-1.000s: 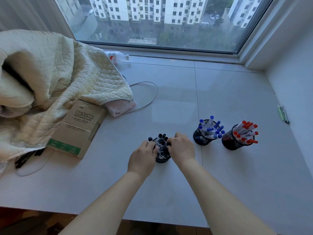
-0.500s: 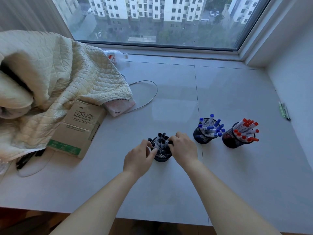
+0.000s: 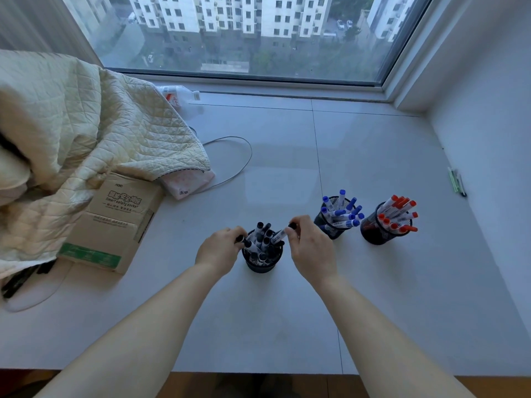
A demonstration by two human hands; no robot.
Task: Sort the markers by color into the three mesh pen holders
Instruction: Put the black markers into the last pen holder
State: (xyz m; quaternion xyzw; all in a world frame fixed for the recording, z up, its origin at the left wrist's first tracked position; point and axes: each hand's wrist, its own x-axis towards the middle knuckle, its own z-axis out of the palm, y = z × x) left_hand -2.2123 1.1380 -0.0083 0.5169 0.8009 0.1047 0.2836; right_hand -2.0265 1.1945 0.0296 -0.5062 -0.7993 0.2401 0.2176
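Markers with black caps (image 3: 265,239) are what I am handling. My right hand (image 3: 311,248) has come up off the rim since half a second ago: its thumb and forefinger pinch the black cap of one marker (image 3: 283,232), which leans out over the right edge of the black-marker holder (image 3: 262,264). My left hand (image 3: 219,249) has curled in at the left side, fingers closed round the cap end of another marker (image 3: 246,242) that tilts toward it. A moment earlier both hands cupped the holder's sides; now each grips a single pen, its lower end inside the cup.

Just right of my right hand stands the blue holder (image 3: 333,231), its blue-capped markers (image 3: 343,211) fanned out, and beside that the red holder (image 3: 376,234) with red-capped markers (image 3: 398,214). All three sit near the front of the pale sill (image 3: 287,326).

I judge the sorting essentially done: I see no loose marker, and I am probably only settling the last black ones.
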